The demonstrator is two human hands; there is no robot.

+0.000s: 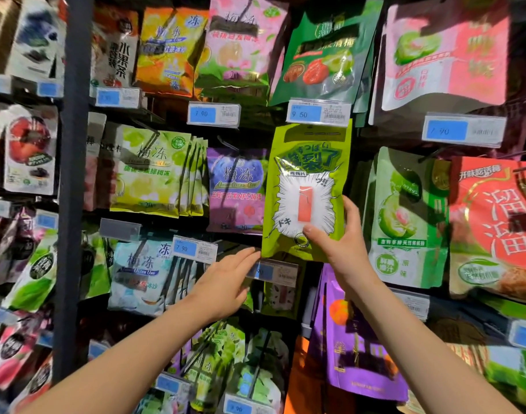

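1. The lime-green snack pouch (308, 186) has its top edge tucked just under the 9.50 price label (318, 113). Whether its hang hole sits on a peg is hidden. A skewed pull or push could snag that label or tear the hole.
2. It is held only at one lower corner, so the tall pouch could swing, slip out of the pinch and drop, or knock the purple plum-jelly pouch (236, 189) just to its left.
3. The right hand (342, 243) grasps the pouch's lower right corner, with the thumb pressed on the front and the fingers wrapped round the right edge.
4. The left hand (225, 279) is released, its fingers straight. The fingertips reach the pouch's lower left corner, in front of a shelf price tag (273, 271).
5. The pouch stands upright at the centre of the far display, between the purple pouch and the green pouches on the right.
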